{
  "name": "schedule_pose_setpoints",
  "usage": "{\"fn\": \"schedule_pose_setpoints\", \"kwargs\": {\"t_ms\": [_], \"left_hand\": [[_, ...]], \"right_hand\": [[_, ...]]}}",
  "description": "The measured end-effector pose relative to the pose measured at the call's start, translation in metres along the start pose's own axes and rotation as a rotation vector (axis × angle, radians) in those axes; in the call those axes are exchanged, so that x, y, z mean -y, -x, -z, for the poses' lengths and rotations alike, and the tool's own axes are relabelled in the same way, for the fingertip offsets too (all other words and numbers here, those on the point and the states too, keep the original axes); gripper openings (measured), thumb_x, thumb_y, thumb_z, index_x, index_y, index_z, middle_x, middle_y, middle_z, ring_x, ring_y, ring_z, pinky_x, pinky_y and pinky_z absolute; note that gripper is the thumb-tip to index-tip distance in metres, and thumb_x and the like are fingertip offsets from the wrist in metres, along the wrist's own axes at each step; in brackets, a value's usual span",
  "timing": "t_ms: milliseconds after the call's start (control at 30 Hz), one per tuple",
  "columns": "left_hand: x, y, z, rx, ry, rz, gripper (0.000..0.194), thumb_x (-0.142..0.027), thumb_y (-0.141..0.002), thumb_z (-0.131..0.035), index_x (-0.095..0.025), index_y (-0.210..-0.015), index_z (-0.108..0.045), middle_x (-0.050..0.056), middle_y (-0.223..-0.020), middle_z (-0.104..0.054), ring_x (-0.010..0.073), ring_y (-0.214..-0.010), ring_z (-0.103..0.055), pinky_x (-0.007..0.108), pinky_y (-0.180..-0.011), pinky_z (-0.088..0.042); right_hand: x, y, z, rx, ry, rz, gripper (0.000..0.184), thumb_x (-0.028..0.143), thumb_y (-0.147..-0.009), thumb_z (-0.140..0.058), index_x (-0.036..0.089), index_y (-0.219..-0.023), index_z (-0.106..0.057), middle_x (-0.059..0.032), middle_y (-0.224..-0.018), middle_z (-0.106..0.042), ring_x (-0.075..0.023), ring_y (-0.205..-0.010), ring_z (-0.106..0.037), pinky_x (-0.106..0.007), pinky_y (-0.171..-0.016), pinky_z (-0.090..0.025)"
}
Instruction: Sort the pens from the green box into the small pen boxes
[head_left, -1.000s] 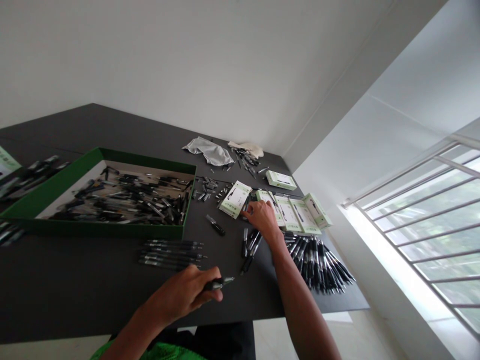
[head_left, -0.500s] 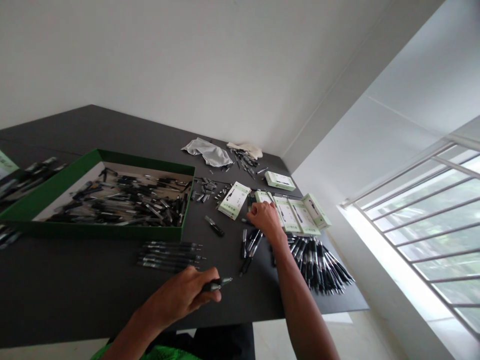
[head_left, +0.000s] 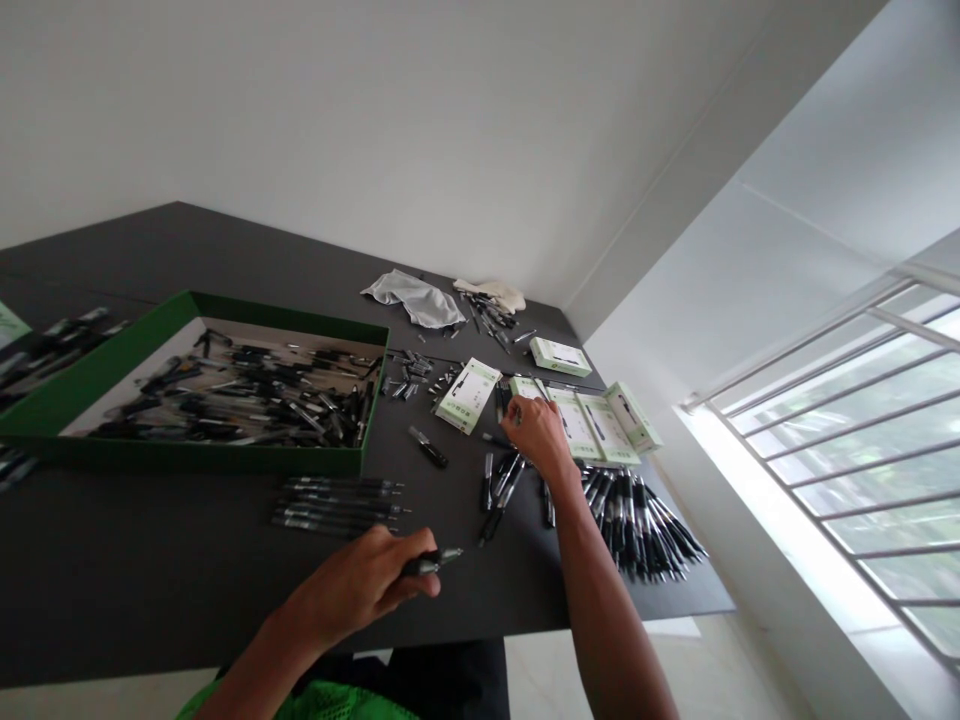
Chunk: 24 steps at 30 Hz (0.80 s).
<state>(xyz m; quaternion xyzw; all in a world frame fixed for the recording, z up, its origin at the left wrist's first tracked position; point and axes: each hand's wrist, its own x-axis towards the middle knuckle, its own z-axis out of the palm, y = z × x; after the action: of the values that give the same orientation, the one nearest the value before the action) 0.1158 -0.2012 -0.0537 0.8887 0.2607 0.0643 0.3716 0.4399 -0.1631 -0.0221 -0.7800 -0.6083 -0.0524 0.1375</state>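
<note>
My left hand (head_left: pixel 375 580) is closed around a pen (head_left: pixel 429 563) with a dark grip and a silvery tip that points right. Just beyond that hand, several clear and black pens (head_left: pixel 337 500) lie side by side. My right hand (head_left: pixel 538 432) is curled with its fingertips together beside the pale green pen boxes (head_left: pixel 577 425); anything small between them is hard to make out. Below its wrist some loose pens (head_left: pixel 502 495) lie on the dark table (head_left: pixel 225 580). One single pen (head_left: pixel 428 447) rests between the hands and the green tray.
A green tray (head_left: pixel 180 458) full of mixed pens stands on the left. Near the right edge lies a fanned pile of black pens (head_left: pixel 637 525). Small clear parts (head_left: pixel 409 370), a white cloth (head_left: pixel 416 298) and another pen box (head_left: pixel 559 356) are farther back.
My right hand has shifted slightly, its fingertips now turned more into view. My left hand still holds the pen in nearly the same place.
</note>
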Motion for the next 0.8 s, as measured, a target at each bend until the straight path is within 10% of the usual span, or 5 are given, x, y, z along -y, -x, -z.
{"fn": "schedule_pose_setpoints", "kwargs": {"t_ms": [400, 800], "left_hand": [[0.005, 0.0, -0.005, -0.075, 0.026, -0.066, 0.064, -0.074, -0.101, -0.031, -0.025, -0.107, -0.071, 0.003, -0.082, -0.072, 0.0187, -0.075, -0.066, 0.023, -0.072, -0.052], [0.008, -0.001, -0.007, -0.134, 0.023, -0.038, 0.057, -0.068, -0.103, -0.038, -0.025, -0.118, -0.073, 0.005, -0.086, -0.075, 0.0193, -0.079, -0.071, 0.024, -0.075, -0.055]], "right_hand": [[-0.036, -0.001, 0.021, -0.449, -0.238, -0.193, 0.05, 0.033, -0.098, -0.05, 0.026, -0.059, -0.02, 0.0084, -0.054, -0.02, -0.0115, -0.055, -0.021, -0.03, -0.058, -0.023], [-0.043, -0.001, 0.016, -0.466, -0.373, -0.138, 0.055, 0.048, -0.101, -0.05, 0.026, -0.062, -0.018, 0.0087, -0.057, -0.016, -0.011, -0.057, -0.017, -0.031, -0.056, -0.02]]}}
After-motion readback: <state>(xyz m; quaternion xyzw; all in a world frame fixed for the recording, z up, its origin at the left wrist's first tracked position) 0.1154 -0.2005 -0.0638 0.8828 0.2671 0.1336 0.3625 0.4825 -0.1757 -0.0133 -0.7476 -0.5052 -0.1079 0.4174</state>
